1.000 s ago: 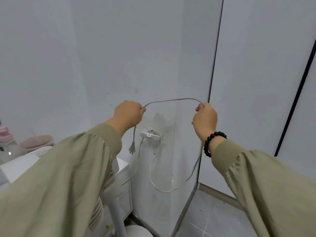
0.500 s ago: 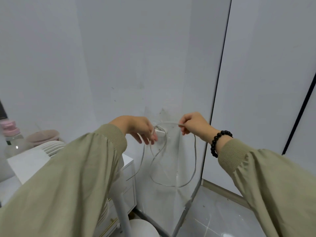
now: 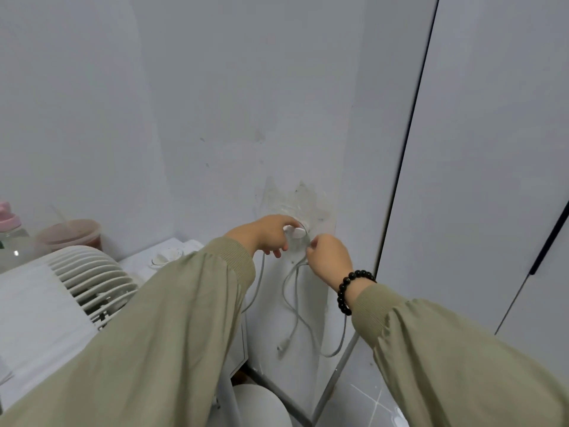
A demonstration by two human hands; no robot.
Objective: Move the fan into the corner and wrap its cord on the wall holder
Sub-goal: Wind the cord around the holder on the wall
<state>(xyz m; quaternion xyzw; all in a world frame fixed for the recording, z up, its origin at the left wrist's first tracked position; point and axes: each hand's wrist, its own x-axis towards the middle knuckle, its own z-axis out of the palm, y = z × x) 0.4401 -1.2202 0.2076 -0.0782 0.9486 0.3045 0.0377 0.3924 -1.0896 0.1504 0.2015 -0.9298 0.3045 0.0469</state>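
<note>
The white fan stands below my arms: its ribbed head (image 3: 89, 282) shows at the left and its round base (image 3: 261, 405) on the floor by the corner. Its grey cord (image 3: 295, 306) hangs in loops down the wall from the small white wall holder (image 3: 295, 233), with the plug (image 3: 282, 346) dangling near the bottom. My left hand (image 3: 264, 235) curls over the holder and the cord at it. My right hand (image 3: 331, 260), with a black bead bracelet, pinches the cord just right of the holder.
A white cabinet (image 3: 144, 260) stands at the left under the fan head, with a pink-lidded bottle (image 3: 9, 229) and a reddish cup (image 3: 70, 235) behind it. White panels with a dark seam (image 3: 409, 155) form the right wall. Grey floor tiles (image 3: 363, 402) show below.
Both hands came down from holding the cord stretched in the air and closed in on the holder. The cord now hangs in more loops, and the plug dangles free.
</note>
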